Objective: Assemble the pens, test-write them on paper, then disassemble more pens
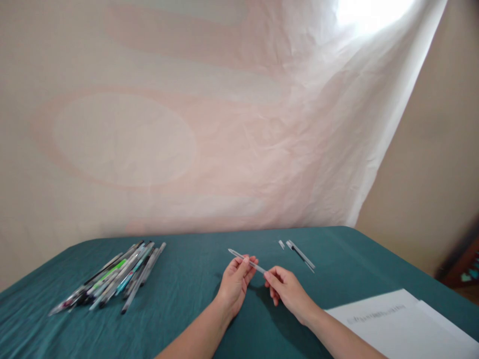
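Observation:
A clear-barrelled pen (257, 267) is held between my two hands above the table, slanting down from upper left to lower right. My left hand (235, 281) pinches it near the middle with thumb and fingers, and its pointed end sticks out beyond them to the left. The thumb and forefinger of my right hand (286, 291) close on the pen's other end. Beyond my right hand lie a small clear cap (281, 244) and some thin pen parts (302, 257), side by side on the cloth.
A pile of many pens (119, 274), mostly clear and black with a green one among them, lies at the left. White paper sheets (396, 329) with a row of marks rest at the right front. A dark green cloth (187, 309) covers the table; a pale sheet (224, 149) hangs behind.

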